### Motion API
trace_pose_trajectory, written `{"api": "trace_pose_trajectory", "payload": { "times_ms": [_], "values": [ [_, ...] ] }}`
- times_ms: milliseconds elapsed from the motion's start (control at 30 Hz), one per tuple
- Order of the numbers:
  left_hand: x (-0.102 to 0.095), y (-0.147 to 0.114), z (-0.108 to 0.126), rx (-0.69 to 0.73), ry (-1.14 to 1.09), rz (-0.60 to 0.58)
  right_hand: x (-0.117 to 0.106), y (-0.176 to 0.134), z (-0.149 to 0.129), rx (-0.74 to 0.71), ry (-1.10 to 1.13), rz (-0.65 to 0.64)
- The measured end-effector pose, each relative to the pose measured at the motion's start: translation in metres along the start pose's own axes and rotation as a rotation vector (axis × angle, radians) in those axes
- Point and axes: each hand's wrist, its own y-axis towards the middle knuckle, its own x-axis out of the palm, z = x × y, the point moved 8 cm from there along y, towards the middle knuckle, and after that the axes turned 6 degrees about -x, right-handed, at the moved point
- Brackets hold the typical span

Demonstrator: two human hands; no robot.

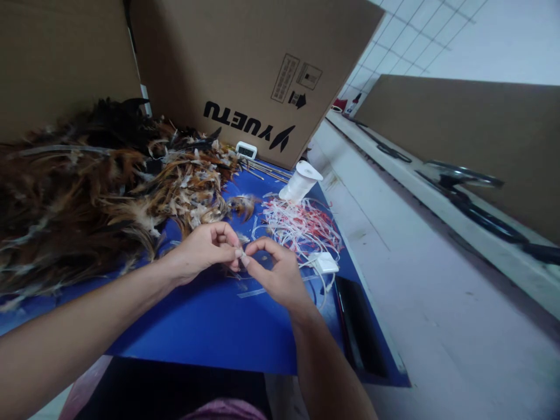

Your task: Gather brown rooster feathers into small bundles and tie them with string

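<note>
My left hand (214,247) and my right hand (279,273) meet over the blue tabletop (205,326), thumbs and forefingers pinched close together. Between the fingertips is something small and pale; its kind is too small to make out. A big heap of brown, black and cream feathers (87,192) spreads to the left of my left hand. One loose brown feather tuft (243,205) lies just beyond the fingers. Past my right hand is a tangle of white and red strips (301,224), with a white spool (301,181) behind it.
A white plastic block with a cable (324,262) and a black phone-like slab (361,326) lie at the right. Thin sticks (266,169) and a small digital display (246,150) rest before a tall cardboard box (245,64). A white ledge (437,181) holds dark-handled tools.
</note>
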Motion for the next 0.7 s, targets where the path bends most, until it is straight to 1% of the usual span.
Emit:
{"api": "trace_pose_trajectory", "payload": {
  "times_ms": [100,200,333,467,600,700],
  "values": [
    [0.0,-0.001,0.002,0.028,0.032,0.012,0.0,0.0,0.001,0.01,0.006,0.011],
    [-0.001,-0.003,0.005,0.061,0.104,0.063,0.001,-0.001,0.003,0.013,-0.008,0.021],
    [-0.003,-0.006,0.017,0.198,0.273,0.158,0.002,-0.001,0.003,-0.021,-0.059,0.04],
    [-0.003,-0.011,0.025,0.343,0.416,0.219,0.002,-0.001,0.0,-0.081,-0.104,0.074],
    [0.0,-0.016,0.027,0.422,0.504,0.241,0.001,-0.003,-0.003,-0.112,-0.117,0.103],
    [0.0,-0.017,0.026,0.432,0.555,0.259,0.001,-0.003,-0.004,-0.117,-0.118,0.118]
  ]
}}
